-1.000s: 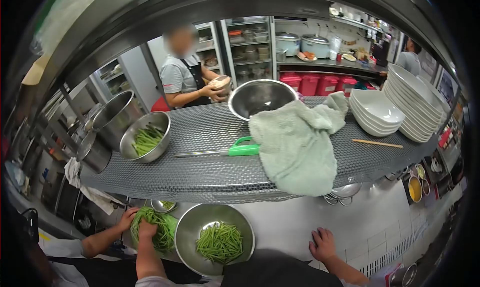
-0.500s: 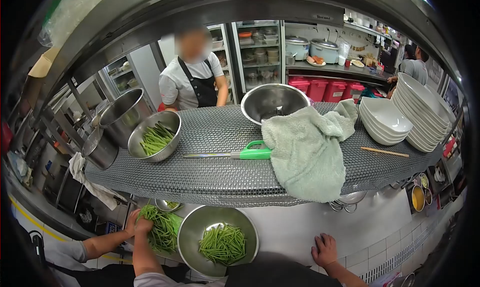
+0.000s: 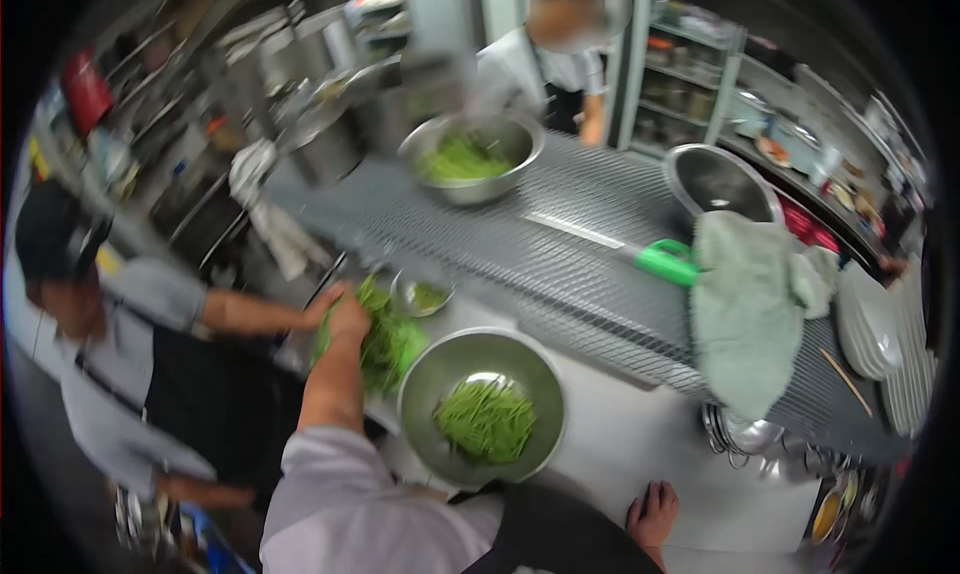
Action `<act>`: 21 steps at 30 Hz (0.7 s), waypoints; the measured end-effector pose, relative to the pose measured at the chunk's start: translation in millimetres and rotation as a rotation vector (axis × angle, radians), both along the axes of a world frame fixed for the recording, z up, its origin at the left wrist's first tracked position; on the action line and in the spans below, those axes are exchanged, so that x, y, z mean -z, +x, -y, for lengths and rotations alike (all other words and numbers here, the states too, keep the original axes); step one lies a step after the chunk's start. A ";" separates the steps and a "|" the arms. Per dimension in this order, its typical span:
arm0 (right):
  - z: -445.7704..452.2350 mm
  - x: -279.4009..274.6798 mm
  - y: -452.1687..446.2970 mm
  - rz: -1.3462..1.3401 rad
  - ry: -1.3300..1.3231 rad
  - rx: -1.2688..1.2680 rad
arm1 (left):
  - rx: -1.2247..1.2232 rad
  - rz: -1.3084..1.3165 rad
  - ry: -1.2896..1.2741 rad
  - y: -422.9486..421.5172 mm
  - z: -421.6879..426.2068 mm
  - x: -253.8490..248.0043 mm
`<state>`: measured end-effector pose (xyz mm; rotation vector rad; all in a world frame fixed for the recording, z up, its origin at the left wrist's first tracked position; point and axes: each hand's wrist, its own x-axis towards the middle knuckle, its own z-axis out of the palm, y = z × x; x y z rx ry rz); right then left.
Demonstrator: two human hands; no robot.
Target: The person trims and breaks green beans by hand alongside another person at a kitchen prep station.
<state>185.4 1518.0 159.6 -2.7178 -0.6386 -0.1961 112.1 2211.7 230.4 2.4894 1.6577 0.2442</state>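
Observation:
My left hand reaches to the upper left edge of a heap of long green beans on a bright green bag. Its fingers look closed on the beans, though blur and the heap partly hide them. Right beside it is a co-worker's hand. In front of my body stands a large steel bowl with more green beans inside. My right hand lies on the steel counter, fingers spread, holding nothing.
Above the counter, a mesh-covered shelf carries a bowl of beans, a green-handled lighter, a towel, an empty-looking bowl and stacked white plates. A small bowl sits by the bean heap. One person stands across the shelf.
The view has swung left and tilted, bringing the co-worker at my left into sight. My left hand stays at the bean heap; my right hand still rests on the counter.

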 end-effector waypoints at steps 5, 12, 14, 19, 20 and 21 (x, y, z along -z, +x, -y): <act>-1.6 -0.7 -2.0 -0.014 -0.037 -0.032 | 0.075 0.043 -0.020 -14.0 -2.0 -1.2; -4.1 -5.0 -2.3 -0.033 -0.017 -0.022 | 0.028 0.278 -0.114 -25.8 6.7 -10.7; -3.1 -2.9 -0.9 -0.020 -0.017 -0.027 | 0.040 0.391 0.007 -27.1 3.6 -1.0; 1.5 7.4 -0.5 0.029 -0.015 -0.026 | 0.093 0.724 -0.154 -21.7 -4.8 -10.1; 1.6 6.9 0.1 0.020 -0.019 -0.026 | 0.092 0.721 -0.157 -17.5 -1.7 -18.4; 1.6 6.5 0.7 0.011 -0.023 -0.026 | 0.065 0.786 -0.200 -13.3 -0.1 -25.6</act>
